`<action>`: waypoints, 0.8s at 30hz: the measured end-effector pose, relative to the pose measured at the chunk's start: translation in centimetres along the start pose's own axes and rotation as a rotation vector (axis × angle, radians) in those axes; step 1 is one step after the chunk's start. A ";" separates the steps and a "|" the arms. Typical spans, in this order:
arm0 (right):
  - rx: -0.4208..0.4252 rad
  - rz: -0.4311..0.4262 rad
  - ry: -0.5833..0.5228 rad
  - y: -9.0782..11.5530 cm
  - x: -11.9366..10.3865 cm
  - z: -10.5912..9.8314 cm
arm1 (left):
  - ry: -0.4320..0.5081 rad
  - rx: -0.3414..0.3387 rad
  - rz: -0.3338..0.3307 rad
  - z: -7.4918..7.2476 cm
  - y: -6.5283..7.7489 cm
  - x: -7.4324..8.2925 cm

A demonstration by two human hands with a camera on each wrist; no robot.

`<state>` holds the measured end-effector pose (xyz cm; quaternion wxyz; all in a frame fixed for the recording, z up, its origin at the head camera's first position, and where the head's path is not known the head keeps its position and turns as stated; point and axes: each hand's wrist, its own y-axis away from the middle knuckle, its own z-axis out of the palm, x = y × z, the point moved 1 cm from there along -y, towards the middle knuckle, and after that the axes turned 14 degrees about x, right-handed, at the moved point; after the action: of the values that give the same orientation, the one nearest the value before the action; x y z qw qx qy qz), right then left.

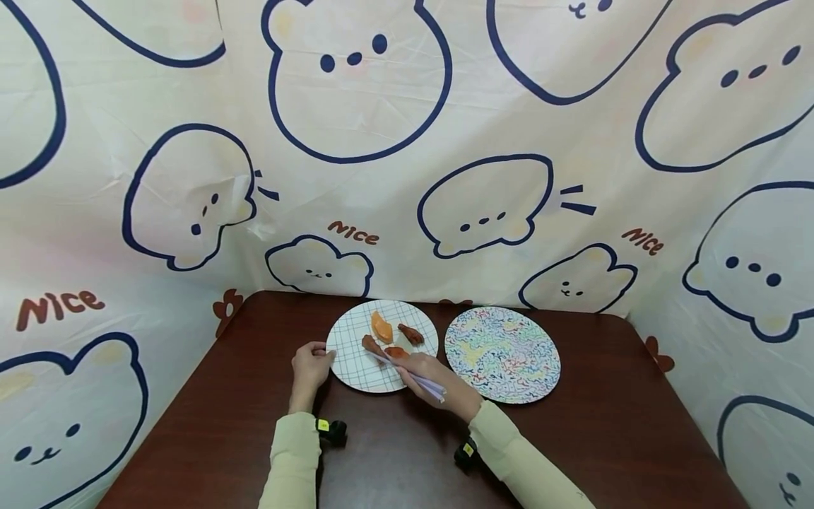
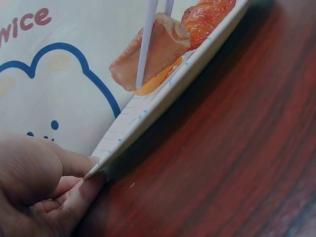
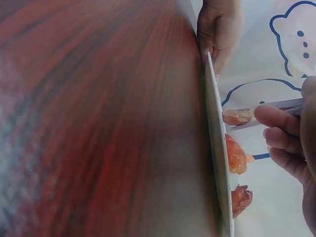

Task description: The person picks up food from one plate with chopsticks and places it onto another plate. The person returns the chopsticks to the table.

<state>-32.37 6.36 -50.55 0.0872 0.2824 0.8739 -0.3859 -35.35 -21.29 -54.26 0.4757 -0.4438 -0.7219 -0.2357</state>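
My left hand (image 1: 310,367) pinches the left rim of a round white plate (image 1: 348,367) with a grid pattern, thumb above and fingers below. In my right hand (image 1: 453,387) is a pair of pale purple chopsticks (image 1: 434,389). Their tips grip a brown piece of meat with bumpy skin, like a chicken wing piece (image 2: 148,61), close over the plate. Around it lie an orange crescent-shaped piece (image 1: 381,327), a browned drumstick (image 1: 412,334) and a glossy orange-red piece of meat (image 2: 210,19). The right hand partly covers the plate's near right side in the head view.
To the right stands a second round plate (image 1: 502,353) with a multicoloured squiggle pattern. Both plates are on a dark brown wooden table (image 1: 381,452). A cream cloth (image 1: 394,198) with bear drawings hangs behind and along both sides.
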 end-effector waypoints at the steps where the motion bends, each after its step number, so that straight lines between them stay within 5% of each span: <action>1: -0.002 0.005 -0.007 0.0 0.0 0.0 | 0.000 -0.003 -0.003 0.0 0.0 0.0; 10: -0.040 0.010 0.005 -0.4 -0.2 0.0 | -0.001 -0.009 -0.004 0.1 0.1 0.0; 24: 0.022 0.011 -0.025 -0.3 -0.2 -0.7 | 0.001 -0.017 -0.006 -0.1 -0.1 -0.1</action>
<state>-32.35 6.66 -49.81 0.0973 0.2830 0.8669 -0.3986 -35.38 -21.44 -54.26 0.4715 -0.4457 -0.7210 -0.2434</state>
